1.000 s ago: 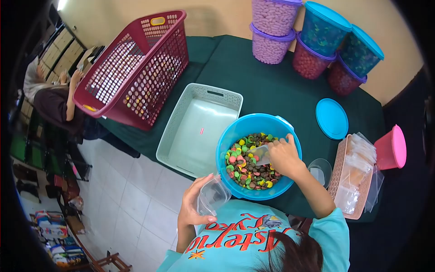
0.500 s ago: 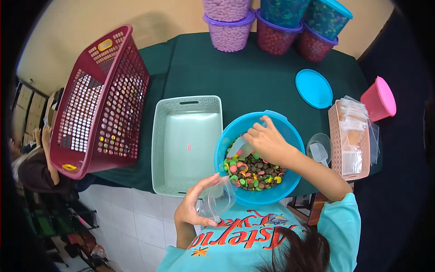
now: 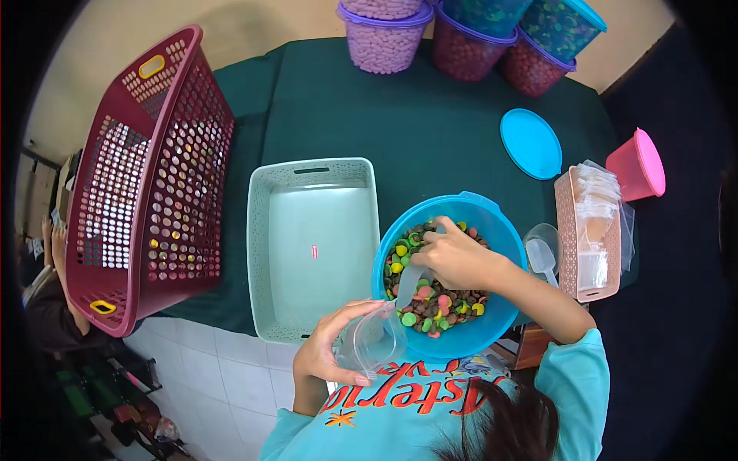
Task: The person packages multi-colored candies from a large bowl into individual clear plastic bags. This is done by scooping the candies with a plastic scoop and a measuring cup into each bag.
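Observation:
A blue tub [image 3: 500, 230] holds round flat candies [image 3: 442, 306] in brown, green, pink and yellow. Over them, my right hand [image 3: 459, 256] is closed around the handle of a translucent white scoop [image 3: 410, 286]. The scoop's lower end points down at the tub's near left side, right beside the mouth of a clear plastic pouch [image 3: 373, 343]. My left hand [image 3: 329, 355] grips that pouch from the left, thumb below and fingers above, just outside the tub's rim. The pouch looks spread at its top.
Left of the tub lies a pale green tray [image 3: 314, 207], then a tall maroon basket [image 3: 184, 184]. Lidded candy tubs [image 3: 388, 46] line the back. A blue lid [image 3: 531, 144], a second scoop [image 3: 541, 257], a pink box of pouches [image 3: 567, 230] and a pink container [image 3: 632, 169] sit right.
The scoop has turned more upright, and its lower end has come nearer the pouch's mouth. The candies have shifted in the tub. The whole view has moved slightly.

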Demonstrator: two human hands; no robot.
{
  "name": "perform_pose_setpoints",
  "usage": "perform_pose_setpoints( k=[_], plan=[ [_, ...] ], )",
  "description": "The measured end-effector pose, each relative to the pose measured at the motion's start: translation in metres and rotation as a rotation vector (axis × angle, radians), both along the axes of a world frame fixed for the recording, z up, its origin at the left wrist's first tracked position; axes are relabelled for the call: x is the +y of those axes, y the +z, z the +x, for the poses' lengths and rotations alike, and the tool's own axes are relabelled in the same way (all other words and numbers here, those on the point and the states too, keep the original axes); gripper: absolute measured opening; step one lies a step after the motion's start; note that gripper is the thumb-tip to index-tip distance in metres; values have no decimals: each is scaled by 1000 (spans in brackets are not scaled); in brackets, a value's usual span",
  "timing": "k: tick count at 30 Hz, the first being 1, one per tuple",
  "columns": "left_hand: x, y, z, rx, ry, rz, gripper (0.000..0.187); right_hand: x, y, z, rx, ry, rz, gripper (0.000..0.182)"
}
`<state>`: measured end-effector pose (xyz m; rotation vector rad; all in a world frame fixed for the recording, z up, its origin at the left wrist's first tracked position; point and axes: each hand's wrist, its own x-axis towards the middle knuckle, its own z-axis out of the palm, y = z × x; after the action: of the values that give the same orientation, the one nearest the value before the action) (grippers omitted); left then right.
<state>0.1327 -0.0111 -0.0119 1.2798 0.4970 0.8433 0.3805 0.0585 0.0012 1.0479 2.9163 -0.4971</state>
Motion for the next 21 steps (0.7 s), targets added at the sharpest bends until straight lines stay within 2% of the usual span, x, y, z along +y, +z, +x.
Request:
perform_pose_setpoints(
  k=[3, 5, 10, 12, 17, 18, 21],
  plan=[
    [-5, 0, 0, 57, 37, 32, 93, 1, 4, 5, -99, 39, -82, 22],
    [-7, -3, 0, 59, 39, 67, 94, -3, 1, 7, -262, 7, -265, 22],
    [-22, 5, 8, 122, 124, 137, 97, -4, 5, 18, -243, -5, -278, 21],
    [-31, 16, 16, 243, 270, 135, 98, -3, 8, 23, -256, 16, -270, 21],
    [-59, 18, 27, 319, 471, 230, 97, 2, 26, 40, -343, 105, -429, 24],
    [-66, 17, 29, 311, 514, 220, 97, 0, 21, 46, -244, 71, -451, 16],
    [-83, 21, 40, 319, 608, 221, 94, 3, 22, 53, -279, 57, -537, 16]
  ],
)
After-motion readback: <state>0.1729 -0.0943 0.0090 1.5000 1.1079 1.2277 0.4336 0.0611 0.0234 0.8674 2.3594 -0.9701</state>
